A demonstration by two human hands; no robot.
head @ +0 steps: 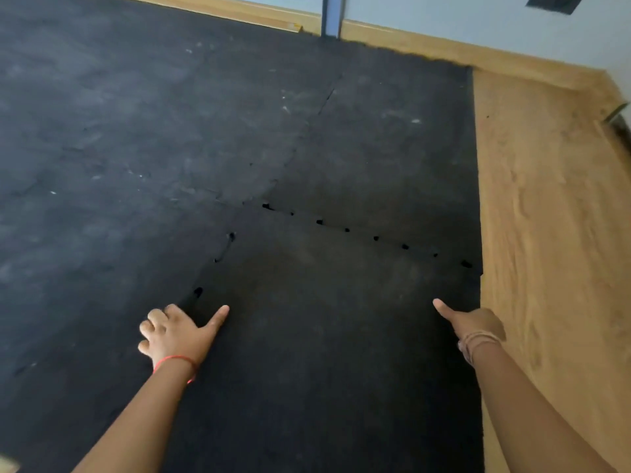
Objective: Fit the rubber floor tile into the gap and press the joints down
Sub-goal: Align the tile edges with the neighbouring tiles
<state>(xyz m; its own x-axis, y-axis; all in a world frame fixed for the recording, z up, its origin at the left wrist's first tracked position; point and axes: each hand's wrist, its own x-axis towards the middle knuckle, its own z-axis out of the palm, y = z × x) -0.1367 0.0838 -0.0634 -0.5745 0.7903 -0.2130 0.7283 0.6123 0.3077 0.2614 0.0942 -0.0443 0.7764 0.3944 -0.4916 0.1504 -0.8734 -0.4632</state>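
A black rubber floor tile (324, 336) lies in front of me among the other laid tiles. Its far joint (362, 233) and its left joint (218, 261) show small dark gaps between the interlocking teeth. My left hand (177, 332) grips the tile's left edge, fingers curled at the seam and thumb stretched over the top. My right hand (474, 324) holds the right edge where the tile meets the wood, thumb on the tile's surface and fingers hidden over the edge.
Laid rubber tiles (136, 131) cover the floor to the left and ahead. Bare wooden floor (546, 233) runs along the right side. A wooden skirting (409, 39) and a pale wall stand at the back, with a grey post (331, 15).
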